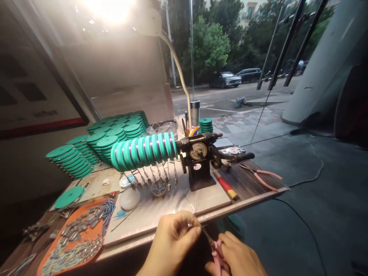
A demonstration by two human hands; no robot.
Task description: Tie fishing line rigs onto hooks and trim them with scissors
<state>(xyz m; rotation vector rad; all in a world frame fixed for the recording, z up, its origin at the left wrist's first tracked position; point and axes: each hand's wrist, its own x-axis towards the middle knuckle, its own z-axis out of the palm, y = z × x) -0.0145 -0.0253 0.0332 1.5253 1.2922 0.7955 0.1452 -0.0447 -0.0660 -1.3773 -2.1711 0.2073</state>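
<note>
At the front edge of the table, my left hand (179, 235) is closed in a pinch; what lies between the fingertips is too fine to make out. My right hand (237, 255) is wrapped round a pair of pink-handled scissors (217, 255), whose blades point up toward my left fingertips. Beyond both hands stands a hand-crank winder (199, 161). A row of green foam spools (143, 150) sits on its shaft, with several small weights (169, 187) hanging on lines below. Under them is a small bowl of grey beads (159, 188).
An orange tray (82, 212) of sinkers and small fittings lies at the left. Stacked green spools (69, 161) fill the back left. A red-and-yellow handled tool (227, 186) and pink-handled pliers (266, 179) lie at the right. A lit lamp (149, 21) arches over the table.
</note>
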